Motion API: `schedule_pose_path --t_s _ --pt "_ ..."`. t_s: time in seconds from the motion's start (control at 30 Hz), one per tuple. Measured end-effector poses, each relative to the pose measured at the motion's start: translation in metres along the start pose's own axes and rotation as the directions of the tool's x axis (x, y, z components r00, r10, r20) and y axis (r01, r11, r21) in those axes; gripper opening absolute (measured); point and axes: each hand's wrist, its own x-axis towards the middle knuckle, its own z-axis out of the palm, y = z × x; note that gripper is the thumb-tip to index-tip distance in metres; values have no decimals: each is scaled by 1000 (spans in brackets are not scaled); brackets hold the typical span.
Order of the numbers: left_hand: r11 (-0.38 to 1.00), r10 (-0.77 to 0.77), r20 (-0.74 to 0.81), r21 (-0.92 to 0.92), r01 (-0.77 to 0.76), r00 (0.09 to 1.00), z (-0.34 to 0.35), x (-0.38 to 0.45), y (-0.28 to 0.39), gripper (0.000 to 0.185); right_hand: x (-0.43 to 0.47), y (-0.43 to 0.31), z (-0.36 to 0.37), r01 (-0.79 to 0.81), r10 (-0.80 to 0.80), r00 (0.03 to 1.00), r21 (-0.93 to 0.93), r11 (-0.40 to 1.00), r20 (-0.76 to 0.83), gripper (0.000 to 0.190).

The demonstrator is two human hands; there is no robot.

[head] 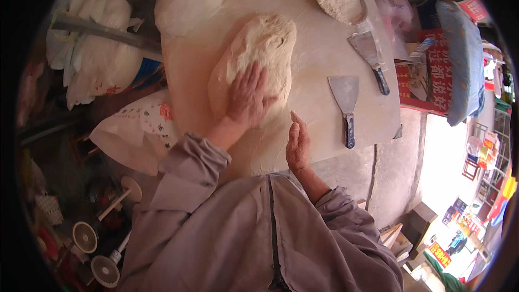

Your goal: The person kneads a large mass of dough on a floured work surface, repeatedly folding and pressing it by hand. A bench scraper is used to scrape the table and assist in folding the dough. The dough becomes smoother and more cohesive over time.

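Observation:
A large, elongated lump of dough (269,44) lies on a pale worktable (316,48) dusted with flour. Its top is lumpy and uneven, with a small fold near the far right side. My left hand (249,97) rests palm down on the near part of the dough, its thumb spread to the right. Just off the dough's near right end, my right hand (298,144) is held edge-on above the table, its fingers extended and nothing visible in it. Flour or dough clings to its fingertips. To its right lies a scraper (344,93) with a dark handle.
A second scraper (369,52) lies farther back, below a bowl (362,8) of flour (336,0). At the far left of the table sits a tied plastic bag (190,4). A printed sack (138,129) leans by the left edge. A blue cushion (464,65) is at right.

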Motion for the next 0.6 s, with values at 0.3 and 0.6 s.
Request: schedule_pose_path --t_s 0.3,0.6 --pt "987 -75 254 156 35 964 -2 52 9 94 129 -38 8 170 -190 979 -227 959 -70 50" --pt "756 -215 644 -366 542 734 -107 81 -10 84 283 -24 27 -111 113 993 41 993 -27 55"
